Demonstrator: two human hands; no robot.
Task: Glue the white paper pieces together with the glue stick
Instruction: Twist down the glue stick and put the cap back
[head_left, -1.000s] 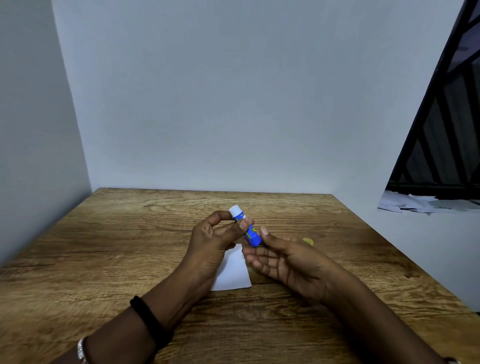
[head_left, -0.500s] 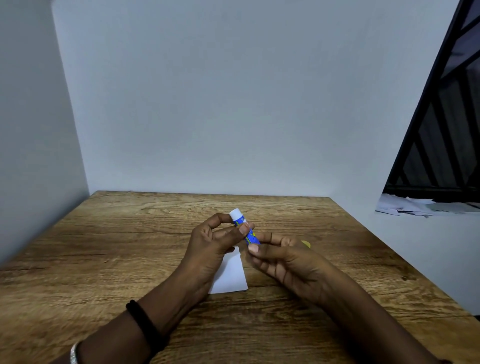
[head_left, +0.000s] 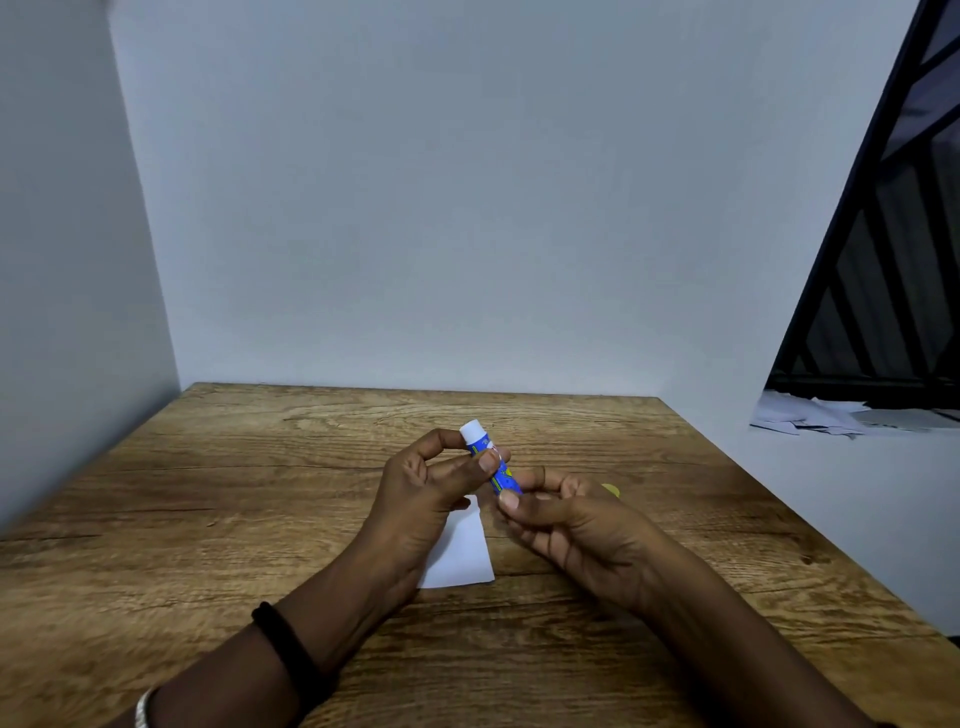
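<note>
A blue glue stick (head_left: 491, 460) with a white end pointing up and away is held above the table between both hands. My left hand (head_left: 431, 488) pinches its upper part with thumb and forefinger. My right hand (head_left: 566, 525) grips its lower end with curled fingertips. White paper (head_left: 460, 553) lies flat on the wooden table (head_left: 208, 493) beneath the hands, partly hidden by my left wrist. Whether it is one piece or more I cannot tell.
A small yellow object (head_left: 612, 489), maybe a cap, lies on the table just behind my right hand. Grey walls close the table at the left and back. Past the right edge, loose papers (head_left: 810, 415) lie on a white ledge under a dark window frame.
My right hand's fingers have curled from open under the glue stick to gripping its lower end. The glue stick has barely moved; my left hand's hold is unchanged.
</note>
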